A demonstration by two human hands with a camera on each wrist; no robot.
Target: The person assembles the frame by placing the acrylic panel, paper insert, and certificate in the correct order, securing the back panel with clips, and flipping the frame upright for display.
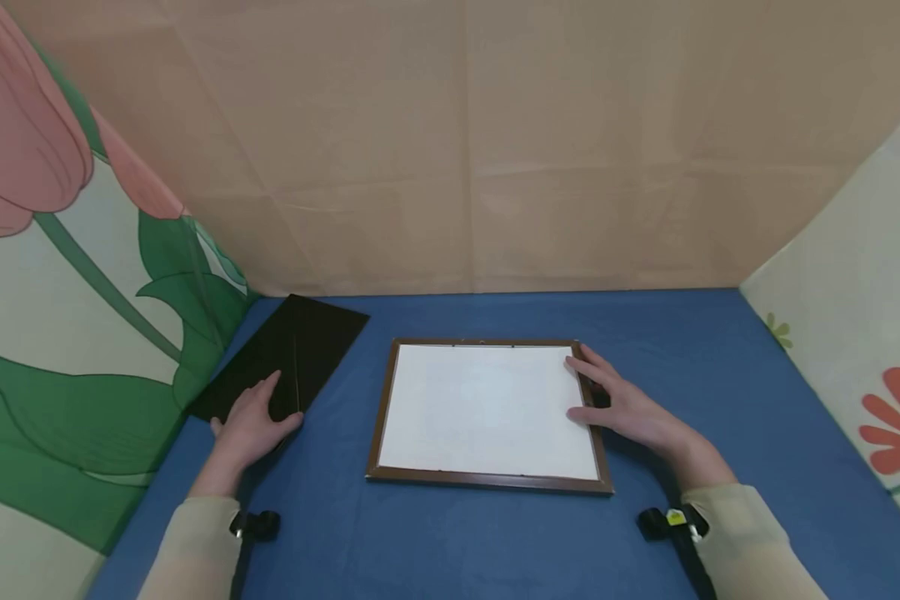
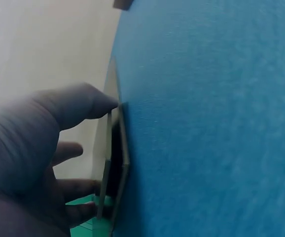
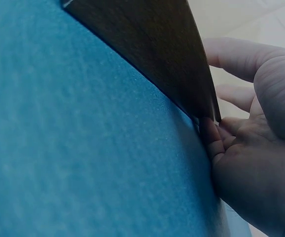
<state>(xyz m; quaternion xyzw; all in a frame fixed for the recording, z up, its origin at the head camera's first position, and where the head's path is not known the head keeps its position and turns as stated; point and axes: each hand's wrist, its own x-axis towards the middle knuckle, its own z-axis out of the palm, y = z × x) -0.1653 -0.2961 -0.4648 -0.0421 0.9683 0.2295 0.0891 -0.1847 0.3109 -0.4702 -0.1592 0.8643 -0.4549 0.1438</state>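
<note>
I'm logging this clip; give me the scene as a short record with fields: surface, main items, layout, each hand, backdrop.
Surface: blue cloth
Main items: brown frame with a white panel inside it; black board
Layout: board lies angled, left of the frame, apart from it
Left hand: over the board's near end, thumb at its edge; grip unclear
Right hand: at the frame's right side, thumb reaching over the white panel; grip unclear
Backdrop: plain tan sheet behind, floral prints at both sides

Passage: blue tabletop [image 1: 450,542], between black panel [image 1: 285,342] and framed white board [image 1: 487,408], also in front | Obstruction: beige wall [image 1: 472,158] rear, flowered left wall [image 1: 82,325], flowered right wall [image 1: 862,275]
</note>
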